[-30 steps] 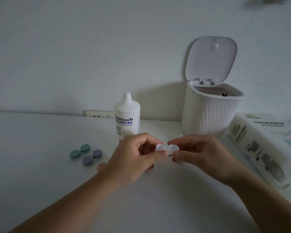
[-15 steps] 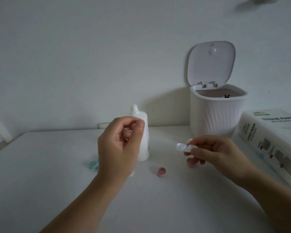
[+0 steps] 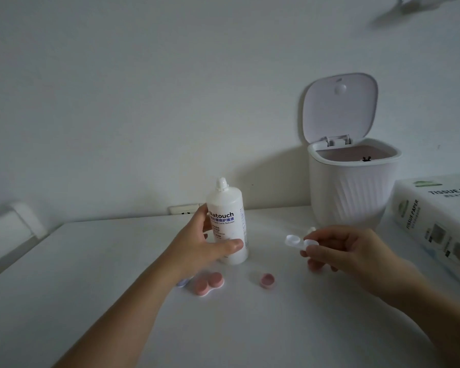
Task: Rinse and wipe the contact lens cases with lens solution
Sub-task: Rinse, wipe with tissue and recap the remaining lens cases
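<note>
1. A white table (image 3: 91, 261) filled the lower part of the view, under dim, even light.
2. Behind the table rose a plain white wall (image 3: 144, 88).
3. A white wall socket (image 3: 184, 210) sat at the table's back edge.
4. To the table's left, a pale ledge (image 3: 8, 232) ran along the wall.
5. A blurred grey shape (image 3: 420, 6) hung high on the wall, far above the table's right end.
</note>
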